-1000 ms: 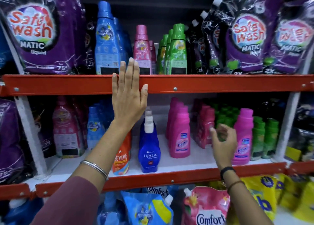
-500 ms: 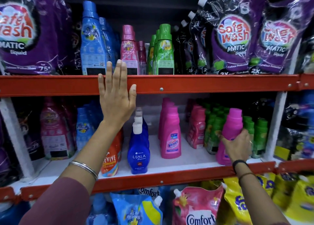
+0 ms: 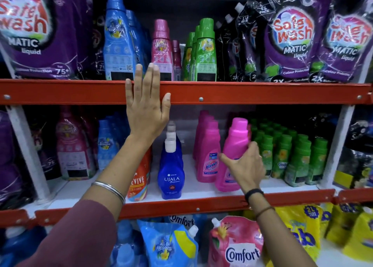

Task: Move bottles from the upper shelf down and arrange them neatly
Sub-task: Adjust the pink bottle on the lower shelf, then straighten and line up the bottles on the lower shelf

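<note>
a shop rack with orange rails [image 3: 242, 93], packed with detergent: purple pouches [image 3: 290, 34] at both ends up top, bottles on the white lower shelf [image 3: 201, 188]. my left hand [image 3: 146, 107] lies flat against the upper rail, fingers straight and loose, gripping nothing. my right hand [image 3: 244, 166] is wrapped around a pink bottle [image 3: 234, 151] on the lower shelf, thumb across its front; it leans left, just beside the vanish row [image 3: 207, 145] and left of the green bottles [image 3: 290, 155]. i'd say the job is barely begun: the blue [image 3: 117, 37], pink [image 3: 161, 49] and green [image 3: 205, 49] bottles up top are yet to come down. compared with half a second ago, the pink bottle has slid left, away from the green ones toward the vanish row, and my left hand hasn't left the rail.
</note>
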`<state>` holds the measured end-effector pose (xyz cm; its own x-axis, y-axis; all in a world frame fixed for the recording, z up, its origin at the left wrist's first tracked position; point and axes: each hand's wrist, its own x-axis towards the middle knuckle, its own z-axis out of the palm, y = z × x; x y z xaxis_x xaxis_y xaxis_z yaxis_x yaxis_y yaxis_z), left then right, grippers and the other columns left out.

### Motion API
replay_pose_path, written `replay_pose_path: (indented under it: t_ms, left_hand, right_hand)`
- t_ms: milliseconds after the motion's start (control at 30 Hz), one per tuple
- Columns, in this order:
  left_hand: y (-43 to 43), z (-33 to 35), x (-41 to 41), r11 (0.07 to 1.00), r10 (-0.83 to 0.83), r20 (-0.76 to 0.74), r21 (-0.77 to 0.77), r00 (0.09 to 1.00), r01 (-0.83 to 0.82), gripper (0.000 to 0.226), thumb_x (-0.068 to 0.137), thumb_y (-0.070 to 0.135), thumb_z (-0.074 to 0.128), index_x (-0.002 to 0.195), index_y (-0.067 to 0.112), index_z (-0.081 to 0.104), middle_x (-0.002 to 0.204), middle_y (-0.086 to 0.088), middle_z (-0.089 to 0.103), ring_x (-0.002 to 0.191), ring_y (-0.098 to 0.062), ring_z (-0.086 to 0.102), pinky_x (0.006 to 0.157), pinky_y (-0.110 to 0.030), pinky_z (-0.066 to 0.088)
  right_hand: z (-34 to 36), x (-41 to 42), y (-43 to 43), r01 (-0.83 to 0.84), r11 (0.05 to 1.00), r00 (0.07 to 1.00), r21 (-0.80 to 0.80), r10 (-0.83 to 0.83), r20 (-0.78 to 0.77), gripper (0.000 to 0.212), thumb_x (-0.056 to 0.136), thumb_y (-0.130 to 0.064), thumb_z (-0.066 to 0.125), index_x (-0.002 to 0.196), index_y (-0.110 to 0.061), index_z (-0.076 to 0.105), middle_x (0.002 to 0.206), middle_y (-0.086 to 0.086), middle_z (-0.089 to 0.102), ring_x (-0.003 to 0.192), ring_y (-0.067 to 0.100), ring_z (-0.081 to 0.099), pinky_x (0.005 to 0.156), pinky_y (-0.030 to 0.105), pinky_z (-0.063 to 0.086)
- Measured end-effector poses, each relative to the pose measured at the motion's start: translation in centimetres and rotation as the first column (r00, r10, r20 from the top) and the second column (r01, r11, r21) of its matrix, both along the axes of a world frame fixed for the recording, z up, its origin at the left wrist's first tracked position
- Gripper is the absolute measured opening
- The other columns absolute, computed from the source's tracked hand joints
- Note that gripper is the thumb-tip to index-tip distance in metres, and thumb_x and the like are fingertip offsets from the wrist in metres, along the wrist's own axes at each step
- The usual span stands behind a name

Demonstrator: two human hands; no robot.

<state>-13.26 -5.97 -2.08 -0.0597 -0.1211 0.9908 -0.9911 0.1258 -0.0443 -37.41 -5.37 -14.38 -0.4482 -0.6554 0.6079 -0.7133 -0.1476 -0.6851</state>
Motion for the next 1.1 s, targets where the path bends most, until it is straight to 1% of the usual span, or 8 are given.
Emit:
replay_pose_path:
  t_ms: [233,467,633,733,800,933,967,1100]
  left_hand:
    - [-0.2,0.0,0.1,0.999,-0.010,0.015,-0.033,1.000,0.011,0.057,0.100,0.037,0.031,0.149,0.010,0.022,0.157,-0.007,0.026,0.146,-0.026,0.013,0.119,-0.039,-0.006]
    - [-0.3,-0.1,0.1,0.999,-0.011,0.019,-0.030,1.000,0.012,0.057,0.100,0.038,0.029,0.148,0.009,0.023,0.156,-0.006,0.028,0.145,-0.026,0.014,0.119,-0.039,-0.006]
    - [0.1,-0.1,-0.1,1.000,-0.027,-0.004,0.010,1.000,0.027,0.057,0.101,0.038,0.029,0.149,0.009,0.021,0.157,-0.007,0.026,0.146,-0.027,0.013,0.119,-0.038,-0.007]
    - [1.5,-0.9,-1.2,0.977,-0.198,-0.046,0.078,0.979,0.201,0.058,0.100,0.034,0.033,0.150,0.008,0.018,0.158,-0.010,0.020,0.147,-0.027,0.008,0.120,-0.037,-0.004]
    - [2.9,-2.3,-2.8,0.921,-0.366,-0.069,0.118,0.928,0.372,0.058,0.098,0.030,0.035,0.149,0.006,0.020,0.159,-0.011,0.019,0.148,-0.024,0.006,0.121,-0.037,-0.001]
    - [4.7,-6.4,-6.5,0.781,-0.576,-0.179,0.168,0.797,0.602,0.055,0.098,0.027,0.034,0.148,0.006,0.024,0.158,-0.007,0.020,0.148,-0.019,0.008,0.122,-0.039,0.009]
    - [4.9,-7.6,-7.3,0.745,-0.603,-0.224,0.186,0.766,0.641,0.055,0.098,0.028,0.034,0.148,0.007,0.025,0.157,-0.004,0.019,0.148,-0.016,0.009,0.121,-0.037,0.011]
    - [4.7,-12.0,-9.7,0.637,-0.617,-0.365,0.289,0.697,0.715,0.055,0.098,0.032,0.033,0.148,0.011,0.025,0.157,0.004,0.017,0.147,-0.008,0.009,0.118,-0.019,0.008]
  right_hand:
    - [-1.5,3.5,-0.9,-0.030,0.996,0.998,0.085,0.035,-0.053,0.076,0.059,-0.055,0.080,0.103,-0.008,0.040,0.100,0.013,0.059,0.088,0.032,0.060,0.064,0.039,0.048]
    - [-1.4,4.6,-1.3,0.011,0.990,0.999,0.139,-0.006,-0.036,0.083,0.058,-0.057,0.079,0.111,-0.005,0.041,0.110,0.017,0.060,0.097,0.036,0.061,0.073,0.045,0.053]
    - [-1.4,4.7,-0.9,-0.001,0.988,0.998,0.155,0.010,-0.054,0.087,0.056,-0.071,0.071,0.105,-0.007,0.039,0.105,0.016,0.059,0.093,0.035,0.060,0.067,0.045,0.053]
    - [-1.9,4.3,-0.2,-0.030,0.988,0.998,0.149,0.037,-0.043,0.095,0.054,-0.085,0.054,0.106,-0.007,0.041,0.105,0.014,0.057,0.094,0.033,0.059,0.068,0.045,0.054]
    - [-2.2,3.8,0.4,-0.113,0.988,0.992,0.103,0.108,0.058,0.097,0.058,-0.086,0.049,0.113,-0.007,0.045,0.114,0.013,0.057,0.103,0.031,0.057,0.077,0.044,0.053]
    - [-2.7,2.4,1.5,-0.361,0.929,0.840,-0.082,0.361,0.406,0.084,0.071,-0.079,0.045,0.119,-0.010,0.050,0.122,0.010,0.056,0.113,0.025,0.054,0.098,0.038,0.044]
    - [-2.8,2.0,1.8,-0.387,0.916,0.805,-0.100,0.389,0.449,0.078,0.076,-0.075,0.044,0.117,-0.010,0.051,0.120,0.010,0.057,0.111,0.023,0.055,0.095,0.034,0.044]
    - [-3.2,0.6,2.7,-0.455,0.885,0.743,-0.099,0.439,0.505,0.034,0.096,-0.042,0.037,0.106,-0.013,0.051,0.102,0.001,0.057,0.088,0.009,0.052,0.068,-0.003,0.034]
